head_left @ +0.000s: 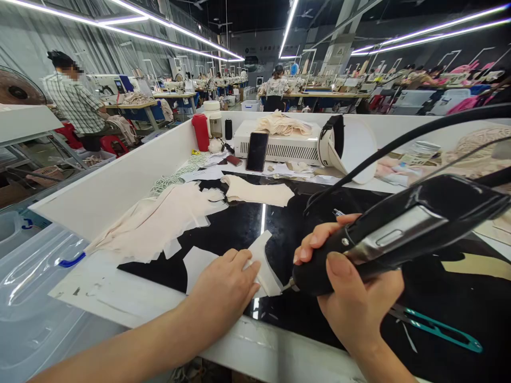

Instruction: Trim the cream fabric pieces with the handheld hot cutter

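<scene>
Head view: left hand (225, 287) lying flat, fingers pressing small white fabric piece (261, 266) onto black worktop (247, 223). Right hand (351, 287) clenching black handheld cutting tool (399, 234), tip touching fabric piece's right edge. Teal snips (435, 327) lying just beside right wrist. Cream fabric scraps (159, 223) piling up at left.

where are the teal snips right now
In the head view the teal snips lie flat on the black worktop at lower right, just beyond the right hand, under the black handheld tool.
</scene>
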The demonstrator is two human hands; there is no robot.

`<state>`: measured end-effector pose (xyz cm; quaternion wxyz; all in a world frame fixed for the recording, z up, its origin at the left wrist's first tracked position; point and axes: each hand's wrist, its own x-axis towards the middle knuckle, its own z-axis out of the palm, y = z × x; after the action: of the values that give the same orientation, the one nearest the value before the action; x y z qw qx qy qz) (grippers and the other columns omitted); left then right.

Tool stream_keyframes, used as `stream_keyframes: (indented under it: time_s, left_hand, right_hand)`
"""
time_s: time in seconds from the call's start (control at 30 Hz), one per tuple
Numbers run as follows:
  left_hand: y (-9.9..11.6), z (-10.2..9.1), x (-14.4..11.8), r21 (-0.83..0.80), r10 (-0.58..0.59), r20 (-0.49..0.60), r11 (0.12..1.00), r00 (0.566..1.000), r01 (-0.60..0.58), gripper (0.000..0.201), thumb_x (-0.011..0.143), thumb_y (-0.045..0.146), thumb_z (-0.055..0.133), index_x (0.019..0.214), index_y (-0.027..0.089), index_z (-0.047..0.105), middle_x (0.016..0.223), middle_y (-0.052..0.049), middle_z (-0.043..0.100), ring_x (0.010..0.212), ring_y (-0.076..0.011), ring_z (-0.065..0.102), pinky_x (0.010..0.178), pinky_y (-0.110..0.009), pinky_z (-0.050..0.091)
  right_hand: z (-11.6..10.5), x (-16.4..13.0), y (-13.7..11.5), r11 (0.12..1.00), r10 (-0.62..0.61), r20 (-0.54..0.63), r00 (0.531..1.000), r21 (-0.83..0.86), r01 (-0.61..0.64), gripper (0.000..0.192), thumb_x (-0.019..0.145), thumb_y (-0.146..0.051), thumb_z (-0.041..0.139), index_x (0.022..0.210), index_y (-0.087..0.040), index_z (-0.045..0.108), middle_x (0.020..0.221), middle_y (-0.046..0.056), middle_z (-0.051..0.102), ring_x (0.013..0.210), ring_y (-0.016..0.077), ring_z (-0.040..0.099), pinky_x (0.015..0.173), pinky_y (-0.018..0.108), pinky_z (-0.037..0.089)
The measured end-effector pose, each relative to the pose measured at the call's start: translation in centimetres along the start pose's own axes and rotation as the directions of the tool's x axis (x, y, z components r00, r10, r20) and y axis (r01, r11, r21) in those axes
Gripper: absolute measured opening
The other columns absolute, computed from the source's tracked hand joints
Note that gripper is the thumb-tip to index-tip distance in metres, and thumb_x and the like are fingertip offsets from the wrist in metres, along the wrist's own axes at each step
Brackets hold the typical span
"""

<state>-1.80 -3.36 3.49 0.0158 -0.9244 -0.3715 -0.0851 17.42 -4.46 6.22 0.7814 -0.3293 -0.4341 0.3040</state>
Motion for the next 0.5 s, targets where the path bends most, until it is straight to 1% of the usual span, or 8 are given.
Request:
stream_keyframes:
  time_s: [0.13, 0.2, 0.23, 0.3, 0.4, 0.47, 0.5]
  left_hand:
    - [0.0, 0.1, -0.3, 0.078, -0.011, 0.001, 0.997, 1.0, 0.011, 0.012, 0.108, 0.022, 0.07, 0.117, 0.017, 0.066, 0.112, -0.009, 0.073, 0.09, -0.027, 0.07, 0.075, -0.04, 0.06]
    - [0.0, 0.1, -0.3, 0.129, 0.007, -0.044, 0.992, 0.999, -0.001, 0.006, 0.11, 0.019, 0.065, 0.114, 0.015, 0.066, 0.108, -0.01, 0.073, 0.087, -0.0273, 0.069, 0.071, -0.04, 0.059]
    - [0.1, 0.1, -0.4, 0.134, 0.039, -0.07, 0.991, 0.997, -0.029, 0.005, 0.11, 0.016, 0.061, 0.112, 0.015, 0.066, 0.106, -0.01, 0.073, 0.087, -0.0269, 0.069, 0.071, -0.04, 0.059]
    - [0.3, 0.3, -0.3, 0.081, 0.162, -0.109, 0.985, 0.981, -0.154, 0.014, 0.111, 0.008, 0.055, 0.108, 0.015, 0.067, 0.104, -0.009, 0.072, 0.09, -0.0248, 0.069, 0.076, -0.037, 0.06]
    - [0.8, 0.8, 0.1, -0.05, 0.366, -0.166, 0.924, 0.916, -0.378, 0.021, 0.112, 0.005, 0.051, 0.104, 0.015, 0.068, 0.1, -0.006, 0.072, 0.092, -0.0206, 0.07, 0.083, -0.033, 0.06]
    - [1.1, 1.3, 0.4, -0.081, 0.427, -0.207, 0.889, 0.88, -0.451, 0.025, 0.114, 0.006, 0.05, 0.102, 0.015, 0.07, 0.1, -0.006, 0.073, 0.093, -0.0192, 0.071, 0.086, -0.031, 0.06]
    - [1.1, 1.6, 0.5, -0.083, 0.439, -0.22, 0.881, 0.871, -0.465, 0.026, 0.115, 0.007, 0.049, 0.101, 0.015, 0.07, 0.099, -0.006, 0.073, 0.094, -0.0191, 0.071, 0.086, -0.031, 0.06]
  right_hand:
    - [0.0, -0.1, 0.1, 1.0, 0.001, 0.016, 1.0, 0.001, -0.001, 0.044, 0.086, -0.04, 0.096, 0.117, -0.028, 0.067, 0.084, -0.005, 0.073, 0.06, 0.016, 0.07, 0.053, 0.032, 0.062]
    - [0.0, 0.0, 0.1, 1.0, -0.005, 0.021, 1.0, 0.001, 0.004, 0.044, 0.087, -0.04, 0.096, 0.117, -0.027, 0.067, 0.084, -0.005, 0.074, 0.06, 0.0163, 0.07, 0.052, 0.032, 0.061]
    - [0.0, 0.0, 0.1, 1.0, -0.009, 0.023, 1.0, 0.003, 0.009, 0.044, 0.087, -0.04, 0.096, 0.117, -0.027, 0.067, 0.083, -0.004, 0.074, 0.06, 0.0162, 0.07, 0.052, 0.032, 0.062]
    - [-0.1, 0.0, 0.1, 1.0, -0.011, 0.024, 1.0, 0.007, 0.011, 0.043, 0.087, -0.04, 0.096, 0.117, -0.027, 0.067, 0.084, -0.004, 0.073, 0.06, 0.0161, 0.07, 0.052, 0.031, 0.062]
    - [-0.1, -0.1, 0.1, 1.0, -0.013, 0.021, 1.0, -0.005, 0.013, 0.044, 0.087, -0.041, 0.096, 0.117, -0.028, 0.067, 0.083, -0.004, 0.073, 0.059, 0.0164, 0.069, 0.052, 0.032, 0.061]
    - [-0.1, -0.2, 0.1, 1.0, -0.016, 0.021, 1.0, -0.017, 0.016, 0.044, 0.087, -0.042, 0.096, 0.117, -0.028, 0.067, 0.083, -0.004, 0.073, 0.059, 0.0168, 0.069, 0.051, 0.032, 0.061]
    - [-0.1, -0.2, 0.1, 1.0, -0.018, 0.021, 1.0, -0.017, 0.018, 0.044, 0.087, -0.042, 0.096, 0.116, -0.028, 0.066, 0.083, -0.004, 0.073, 0.059, 0.0168, 0.069, 0.052, 0.033, 0.062]
